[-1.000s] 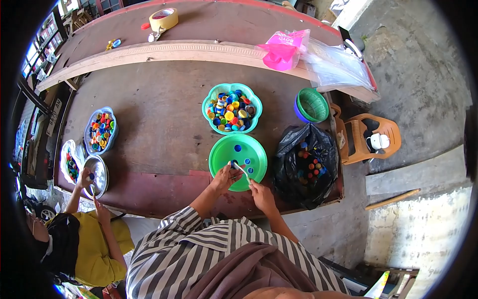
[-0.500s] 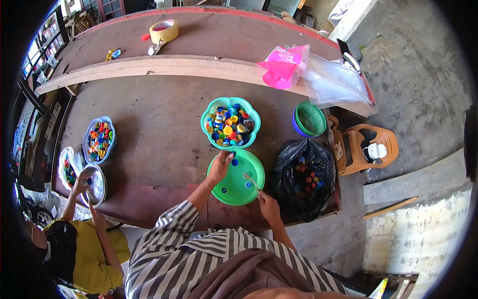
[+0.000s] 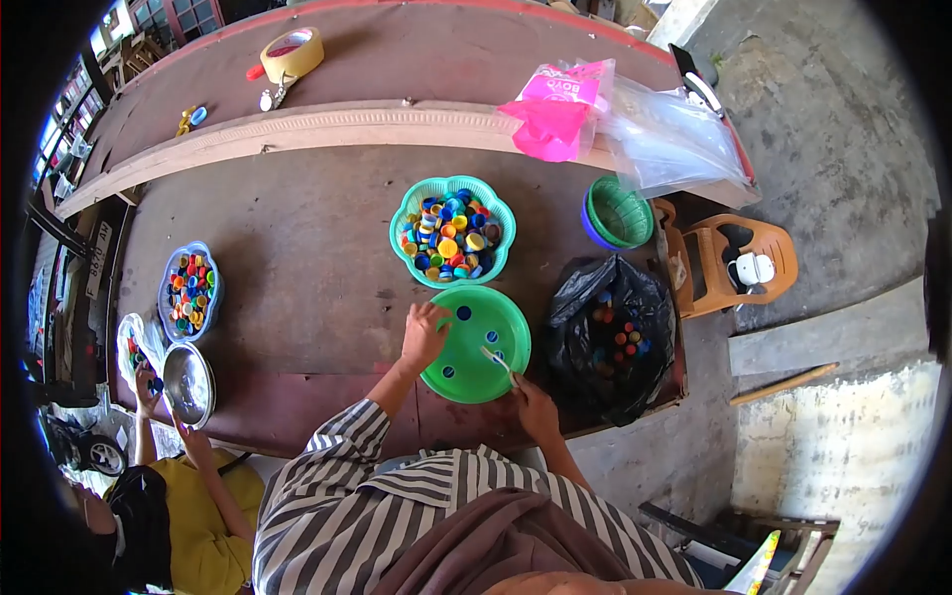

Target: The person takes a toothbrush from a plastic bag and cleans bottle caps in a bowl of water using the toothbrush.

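Note:
My left hand (image 3: 424, 335) is at the left rim of the green basin (image 3: 471, 385), its fingers apart and nothing visible in them. Several blue caps (image 3: 464, 313) lie in the basin. At the basin's lower right, my right hand (image 3: 535, 411) is closed on a thin light-coloured tool (image 3: 501, 363), whose tip reaches over the basin. Just behind the basin stands a turquoise basket (image 3: 399, 230) heaped with mixed coloured caps (image 3: 448, 247).
A black bag (image 3: 570, 372) of caps stands right of the basin, with green and blue baskets (image 3: 621, 213) behind it. At the left, a co-worker's hands (image 3: 147, 393) are by a metal bowl (image 3: 188, 385). A wooden beam (image 3: 377, 116) crosses the table.
My left hand has gone from beside the tool to the basin's far rim, then back to its left edge. Another blue cap now shows in the basin. My right hand has kept the tool.

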A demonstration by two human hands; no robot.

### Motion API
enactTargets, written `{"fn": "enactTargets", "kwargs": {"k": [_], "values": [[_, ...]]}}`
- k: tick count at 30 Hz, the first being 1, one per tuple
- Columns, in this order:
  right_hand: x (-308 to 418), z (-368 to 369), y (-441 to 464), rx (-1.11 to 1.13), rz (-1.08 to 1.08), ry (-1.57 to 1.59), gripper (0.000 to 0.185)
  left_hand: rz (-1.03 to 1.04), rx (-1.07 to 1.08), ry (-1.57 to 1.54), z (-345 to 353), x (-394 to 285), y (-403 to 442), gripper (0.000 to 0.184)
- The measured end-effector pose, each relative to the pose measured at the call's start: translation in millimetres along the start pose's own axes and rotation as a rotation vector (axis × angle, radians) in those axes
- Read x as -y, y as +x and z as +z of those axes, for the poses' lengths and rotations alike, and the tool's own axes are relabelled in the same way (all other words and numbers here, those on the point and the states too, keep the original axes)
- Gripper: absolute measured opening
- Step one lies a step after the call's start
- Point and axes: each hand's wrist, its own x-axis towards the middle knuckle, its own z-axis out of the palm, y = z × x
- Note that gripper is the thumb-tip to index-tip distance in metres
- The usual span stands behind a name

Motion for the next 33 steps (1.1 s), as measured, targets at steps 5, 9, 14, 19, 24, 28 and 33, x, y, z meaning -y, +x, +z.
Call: {"fn": "enactTargets", "kwargs": {"k": [5, 9, 14, 19, 24, 28, 33], "values": [[7, -6, 4, 0.032, -0.015, -0.024, 0.029, 0.043, 0.204, 0.066, -9, -18, -43, 0.033], [0, 0, 8, 0.002, -0.079, -0.085, 0.028, 0.082, 0.277, 0.23, 0, -13, -58, 0.034], [-1, -3, 8, 0.037, -0.068, -0.1, 0.028, 0.081, 0.336, 0.408, 12, -12, -62, 0.024], [0, 1, 6, 0.045, -0.023, -0.133, 0.028, 0.076, 0.352, 0.407, 11, -16, -65, 0.016], [3, 4, 4, 0.012, -0.012, -0.154, 0.029, -0.08, 0.328, 0.195, 23, -36, -82, 0.014], [0, 3, 3, 0.023, -0.021, -0.197, 0.028, -0.038, 0.108, -0.163, 36, -35, -82, 0.019], [8, -5, 7, 0.079, -0.072, -0.238, 0.028, -0.18, 0.104, -0.32, 28, -46, -81, 0.03]]}}
